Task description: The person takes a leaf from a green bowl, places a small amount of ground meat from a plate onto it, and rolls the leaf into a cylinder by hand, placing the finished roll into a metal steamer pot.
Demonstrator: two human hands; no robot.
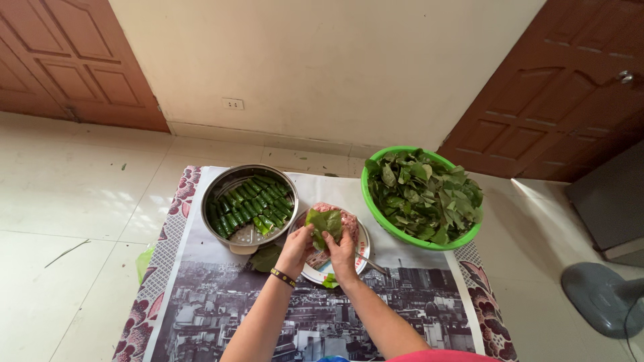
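Green basin (373,201): loose leaves. Steel pot (231,177): rows of rolled leaf parcels. White plate (362,251): minced meat (349,221). Left hand (295,249) and right hand (341,253) pinch one green leaf (325,222) together above the plate, on a printed mat (221,295).

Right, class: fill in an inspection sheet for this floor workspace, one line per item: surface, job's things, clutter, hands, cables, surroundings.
Surface: printed mat spread on tiled floor.
Job's things: green leaf held over plate of minced meat; steel pan with rows of leaf rolls; green basin heaped with leaves.
Clutter: loose leaf bits on the mat and floor.
Hands: left hand and right hand both grip the leaf.
Cables: nothing seen.
Surroundings: wooden doors, wall socket, fan base.
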